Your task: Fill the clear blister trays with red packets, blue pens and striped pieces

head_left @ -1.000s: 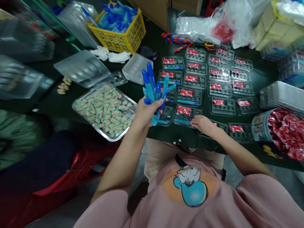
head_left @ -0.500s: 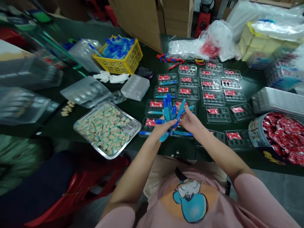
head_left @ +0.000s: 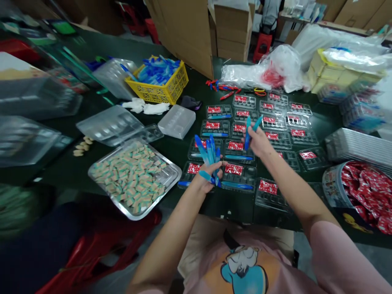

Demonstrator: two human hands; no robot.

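Observation:
My left hand [head_left: 211, 173] is closed round a bunch of blue pens [head_left: 210, 153], which fan upward and to the side. Two or so more blue pens [head_left: 248, 132] are pinched in my right hand [head_left: 255, 139], held over the middle rows of clear plastic trays. Each tray carries a red-and-white packet; the nearer ones include a tray [head_left: 237, 183] with a blue pen [head_left: 237, 157] lying in the tray just behind it. Another clear tray [head_left: 272, 202] with a red packet [head_left: 268, 186] sits under my right forearm.
At left a metal tray [head_left: 176, 173] holds small tan-and-green pieces. Behind it are a clear plastic case [head_left: 177, 121] and a yellow basket [head_left: 153, 92] of blue pens. On the right stand a tub [head_left: 333, 183] of red packets and stacked clear trays [head_left: 357, 145]. Scissors [head_left: 259, 92] lie farther back.
My hands have separated. The right has moved up and right with a few pens, while the left keeps the bunch slightly lower. The camera view has shifted a little.

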